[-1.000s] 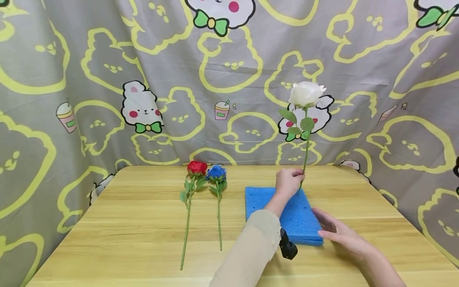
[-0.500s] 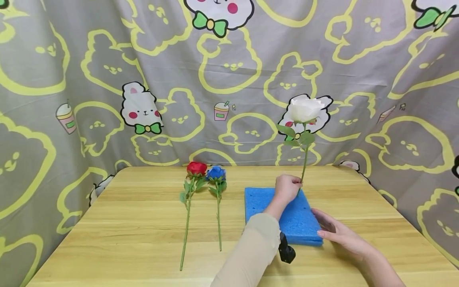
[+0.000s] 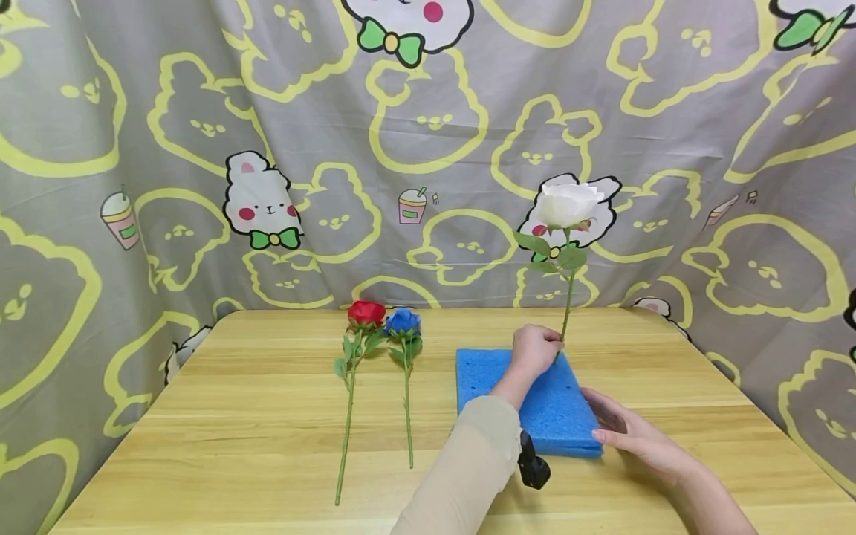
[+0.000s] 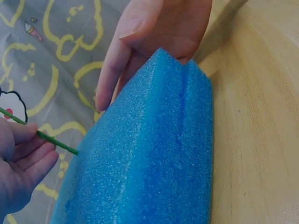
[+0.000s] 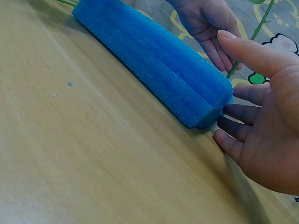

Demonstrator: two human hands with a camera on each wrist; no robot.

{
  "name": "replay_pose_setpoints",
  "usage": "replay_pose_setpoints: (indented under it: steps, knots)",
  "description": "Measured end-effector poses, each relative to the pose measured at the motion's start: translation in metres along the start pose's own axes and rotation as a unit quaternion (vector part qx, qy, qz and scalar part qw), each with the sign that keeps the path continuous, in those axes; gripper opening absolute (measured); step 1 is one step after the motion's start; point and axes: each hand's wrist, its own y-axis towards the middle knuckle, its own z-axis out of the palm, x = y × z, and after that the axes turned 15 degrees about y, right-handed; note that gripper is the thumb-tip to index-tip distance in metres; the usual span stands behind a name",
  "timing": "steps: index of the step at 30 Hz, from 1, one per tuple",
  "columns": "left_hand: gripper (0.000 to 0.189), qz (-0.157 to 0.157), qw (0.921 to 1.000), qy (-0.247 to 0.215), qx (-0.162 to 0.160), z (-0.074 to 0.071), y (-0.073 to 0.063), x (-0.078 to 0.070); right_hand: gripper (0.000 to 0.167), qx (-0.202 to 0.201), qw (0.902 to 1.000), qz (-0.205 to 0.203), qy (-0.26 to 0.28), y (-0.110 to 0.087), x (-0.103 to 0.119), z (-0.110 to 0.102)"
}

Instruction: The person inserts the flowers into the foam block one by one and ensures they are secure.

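the left hand [image 3: 537, 349] pinches the thin green stem of a full-bloomed white rose [image 3: 568, 206] between thumb and fingers, low on the stem. the rose stands nearly upright, its stem meeting the top of a flat, rectangular blue foam block [image 3: 553, 416] toward the far right corner. the right hand [image 3: 642, 442] is loosely open — thumb apart from the fingers, nothing gripped — with fingertips touching the block's right side. to the block's left, a red rose with a long green stem [image 3: 366, 313] and a shorter-stemmed blue rose [image 3: 403, 322] lie side by side on the pale wooden table [image 3: 267, 431].
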Motion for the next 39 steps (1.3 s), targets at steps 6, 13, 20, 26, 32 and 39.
replay_pose_setpoints:
  steps: [6, 13, 20, 26, 32, 39]
  knots:
    - [0.011, -0.04, 0.9984, -0.03, 0.024, -0.001, 0.001, -0.001, 0.064, 0.005, 0.9999, -0.005, 0.014, 0.0, -0.001, -0.001]
    - [0.014, -0.04, 0.9981, -0.042, 0.023, -0.002, 0.002, -0.002, 0.063, 0.009, 0.9999, -0.009, 0.011, 0.001, 0.0, -0.001]
    - [0.015, -0.037, 0.9974, -0.056, 0.028, -0.007, -0.001, -0.003, 0.063, 0.008, 0.9998, -0.011, 0.013, 0.001, -0.001, -0.001]
    - [0.016, -0.027, 0.9974, -0.063, 0.023, -0.009, -0.001, -0.004, 0.063, 0.0, 0.9999, -0.004, 0.009, 0.0, 0.0, -0.001]
    - [0.016, -0.02, 0.9979, -0.06, 0.015, -0.013, -0.002, -0.004, 0.063, 0.002, 0.9999, 0.0, 0.011, 0.001, 0.001, 0.0]
    - [0.014, -0.009, 0.9984, -0.055, 0.012, -0.02, -0.006, -0.002, 0.062, 0.0, 0.9999, -0.014, 0.006, 0.0, -0.001, 0.0]
